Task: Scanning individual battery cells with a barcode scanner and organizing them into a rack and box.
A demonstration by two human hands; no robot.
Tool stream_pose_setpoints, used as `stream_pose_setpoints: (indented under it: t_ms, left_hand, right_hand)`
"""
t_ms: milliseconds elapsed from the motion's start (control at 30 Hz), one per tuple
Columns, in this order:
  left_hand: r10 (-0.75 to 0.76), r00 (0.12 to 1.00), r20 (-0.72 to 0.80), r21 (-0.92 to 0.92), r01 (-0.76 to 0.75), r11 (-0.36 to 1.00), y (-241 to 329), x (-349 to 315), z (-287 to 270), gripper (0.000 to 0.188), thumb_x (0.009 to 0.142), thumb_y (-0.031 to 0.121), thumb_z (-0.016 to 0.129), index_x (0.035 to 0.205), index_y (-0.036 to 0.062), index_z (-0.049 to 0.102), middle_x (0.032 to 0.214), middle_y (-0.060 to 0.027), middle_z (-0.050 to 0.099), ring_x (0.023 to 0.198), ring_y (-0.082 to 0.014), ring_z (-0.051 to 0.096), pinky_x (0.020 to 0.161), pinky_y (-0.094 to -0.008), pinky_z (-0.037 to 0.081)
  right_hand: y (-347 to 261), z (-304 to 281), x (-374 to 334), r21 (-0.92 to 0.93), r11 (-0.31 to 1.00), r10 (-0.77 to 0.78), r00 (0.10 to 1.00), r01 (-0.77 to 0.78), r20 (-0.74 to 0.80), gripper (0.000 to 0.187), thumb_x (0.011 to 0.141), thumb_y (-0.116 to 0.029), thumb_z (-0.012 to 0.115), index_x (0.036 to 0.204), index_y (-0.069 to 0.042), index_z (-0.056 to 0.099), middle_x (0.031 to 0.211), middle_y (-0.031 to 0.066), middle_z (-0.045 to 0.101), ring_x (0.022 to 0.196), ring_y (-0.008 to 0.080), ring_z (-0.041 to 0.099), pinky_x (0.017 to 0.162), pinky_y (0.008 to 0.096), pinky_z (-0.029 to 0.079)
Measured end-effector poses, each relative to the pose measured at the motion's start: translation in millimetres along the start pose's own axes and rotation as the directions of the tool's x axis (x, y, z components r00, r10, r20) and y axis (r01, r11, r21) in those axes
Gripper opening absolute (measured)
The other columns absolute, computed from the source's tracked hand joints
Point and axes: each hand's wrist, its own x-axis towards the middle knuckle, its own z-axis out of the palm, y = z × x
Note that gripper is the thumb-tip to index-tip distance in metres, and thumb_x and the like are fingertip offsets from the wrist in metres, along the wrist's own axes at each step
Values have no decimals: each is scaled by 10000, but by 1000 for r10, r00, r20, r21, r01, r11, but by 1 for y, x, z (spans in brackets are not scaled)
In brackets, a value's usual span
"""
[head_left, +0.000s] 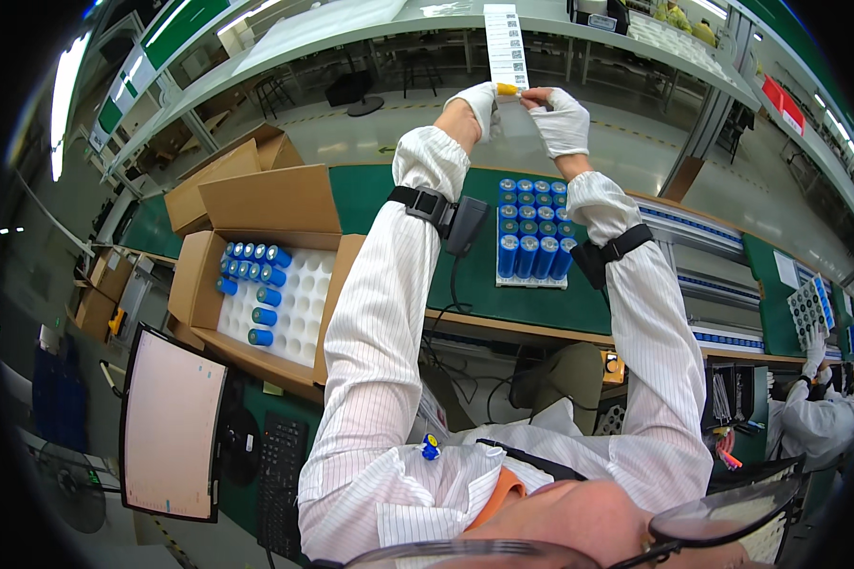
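Observation:
Both my arms reach far forward over the bench, and both hands wear white gloves with some fingertips bare. My left hand (483, 106) is closed at the lower end of a white strip of labels (506, 47). A small yellow piece (508, 89) shows at its fingertips. My right hand (562, 125) pinches the same strip end from the other side, its thumb and finger close together. Nearer me, below the hands, a block of blue cylindrical battery cells (529, 254) stands upright in rows on a white tray.
An open cardboard box (268, 201) at left holds several blue cells (268, 296) in a white tray with round pockets. A monitor (176, 422) and keyboard (283, 469) stand lower left. A shelf (351, 43) crosses above the bench; rails (697, 270) lie right. A co-worker's gloved hand (814, 351) is far right.

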Motion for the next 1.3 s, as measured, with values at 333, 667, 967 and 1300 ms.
stream_pose_setpoints:
  t_ms: [333, 667, 967, 1300]
  left_hand:
    - [263, 948, -180, 201, -227, 953, -12, 1, -17, 319, 860, 239, 676, 1126, 68, 634, 987, -68, 663, 832, -191, 612, 712, -325, 496]
    - [857, 488, 163, 780, -596, 191, -120, -138, 1, 373, 821, 113, 713, 1188, 126, 648, 810, -86, 692, 595, -162, 608, 609, -279, 510]
    - [747, 664, 39, 753, -511, 415, -171, -173, 14, 286, 842, 104, 683, 1120, 43, 658, 934, -156, 711, 832, -233, 706, 745, -280, 541]
    - [424, 903, -64, 443, -356, 823, -221, -172, -3, 231, 879, 42, 591, 1095, 19, 670, 955, -123, 698, 846, -190, 662, 746, -269, 499]
  right_hand:
    - [-43, -28, -58, -418, 691, -628, 776, 590, 56, 160, 636, -54, 775, 753, -136, 704, 945, 57, 644, 890, 243, 611, 723, 361, 506]
    - [-66, -73, -99, -476, 756, -326, 889, 450, 322, 107, 649, -89, 763, 733, -103, 700, 873, 64, 620, 841, 258, 606, 715, 367, 517]
    - [-82, -82, -141, -500, 733, -316, 882, 461, 350, 109, 691, -58, 749, 759, -33, 668, 820, 90, 660, 777, 254, 638, 676, 354, 536]
    - [-81, -97, -194, -495, 823, -127, 940, 278, 316, 348, 672, -106, 794, 1007, -152, 711, 929, 61, 611, 862, 245, 599, 737, 353, 512]
